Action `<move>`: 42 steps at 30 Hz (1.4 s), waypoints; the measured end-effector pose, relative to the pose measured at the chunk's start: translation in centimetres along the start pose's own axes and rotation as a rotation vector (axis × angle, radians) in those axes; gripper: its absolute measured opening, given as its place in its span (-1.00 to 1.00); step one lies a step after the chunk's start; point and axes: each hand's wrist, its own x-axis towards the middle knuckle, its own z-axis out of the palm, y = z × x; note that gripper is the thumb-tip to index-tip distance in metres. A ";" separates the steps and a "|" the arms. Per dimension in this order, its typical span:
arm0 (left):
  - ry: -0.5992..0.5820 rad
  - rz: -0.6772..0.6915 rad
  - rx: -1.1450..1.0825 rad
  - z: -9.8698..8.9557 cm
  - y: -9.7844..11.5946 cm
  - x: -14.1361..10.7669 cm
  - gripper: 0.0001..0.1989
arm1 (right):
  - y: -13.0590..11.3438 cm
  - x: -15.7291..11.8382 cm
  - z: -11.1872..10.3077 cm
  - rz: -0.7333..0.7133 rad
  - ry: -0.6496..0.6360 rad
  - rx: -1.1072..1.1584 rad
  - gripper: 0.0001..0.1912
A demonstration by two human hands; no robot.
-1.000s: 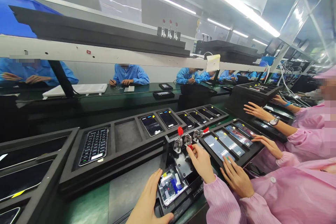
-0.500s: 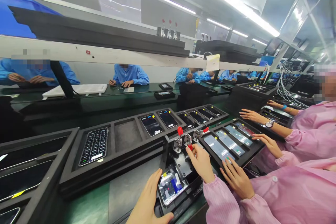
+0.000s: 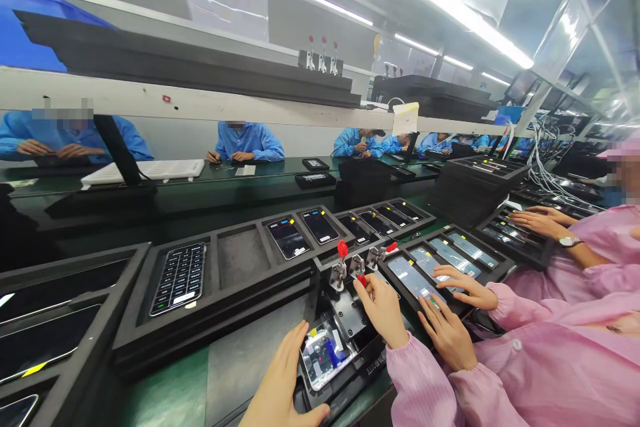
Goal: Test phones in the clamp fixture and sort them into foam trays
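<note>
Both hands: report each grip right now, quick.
Left hand: open, curved beside the phone; whether it touches cannot be told.
Right hand: closed, holding a red lever.

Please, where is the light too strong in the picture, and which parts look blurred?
In the head view, the ceiling lamp glares almost white, and the green table has a pale sheen; in the same view, the far cables look soft, while the left hand and right hand are fairly sharp.

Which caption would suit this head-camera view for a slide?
Right hand grips a red clamp handle, left hand beside a silver-edged phone in a black fixture, phone trays behind.
</note>
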 end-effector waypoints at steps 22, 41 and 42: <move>-0.063 -0.017 0.087 1.4 2.2 3.4 -0.04 | -6.4 21.1 -9.7 0.499 0.497 0.555 -0.64; 0.009 0.028 -0.006 2.2 1.7 3.8 -0.16 | 0.2 0.0 -0.1 -0.025 0.041 -0.056 -0.57; 0.011 0.028 -0.009 2.1 1.8 3.8 -0.15 | 0.3 -0.1 -0.2 -0.038 0.026 -0.067 -0.57</move>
